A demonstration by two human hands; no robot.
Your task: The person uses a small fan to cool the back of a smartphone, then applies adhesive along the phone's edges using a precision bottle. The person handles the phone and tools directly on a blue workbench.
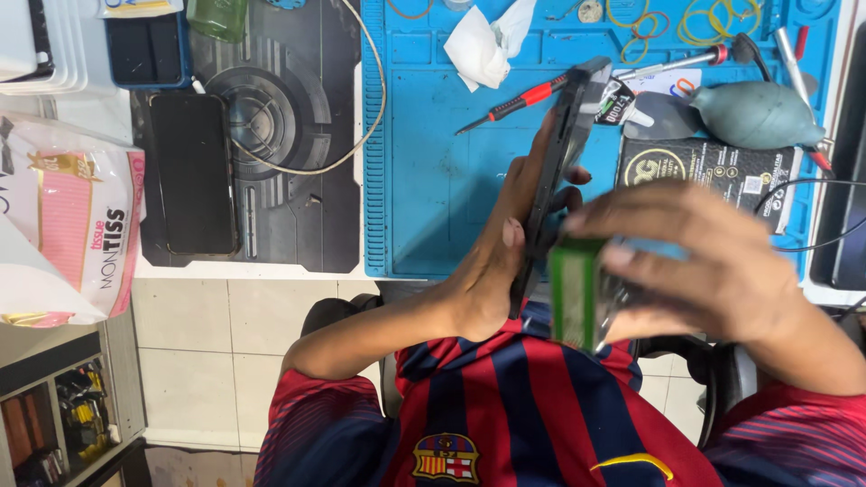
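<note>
- left hand [492, 271] clamped round a slim black smartphone [557, 167], held on edge and tilted, top end leaning away toward the bench; thumb and fingertips wrap its lower half
- right hand [699, 257] closed over a small green-labelled clear bottle [577, 293], fingers curled over the top; motion-blurred, so exact finger placement can't be told
- bottle sits just beside the phone's lower end, on its right; touching or not, can't tell
- both hands and the phone are raised above the near edge of the blue rubber work mat [433, 180], over the person's lap; red and navy striped shirt [532, 406] below
- on the blue mat behind the phone: red-handled screwdriver [519, 101], crumpled white tissue [483, 45], grey-green rubber air blower bulb [758, 114], flat black printed box [713, 171], yellow rubber bands [713, 18] near the far edge
- left of the blue mat: dark grey mat [289, 135] with a second black smartphone [191, 173] lying flat, screen dark, and a white cable [361, 135] looping across it
- far left: pink and white tissue pack [68, 225] on the bench edge
- white tiled floor [225, 334] visible under the bench
</note>
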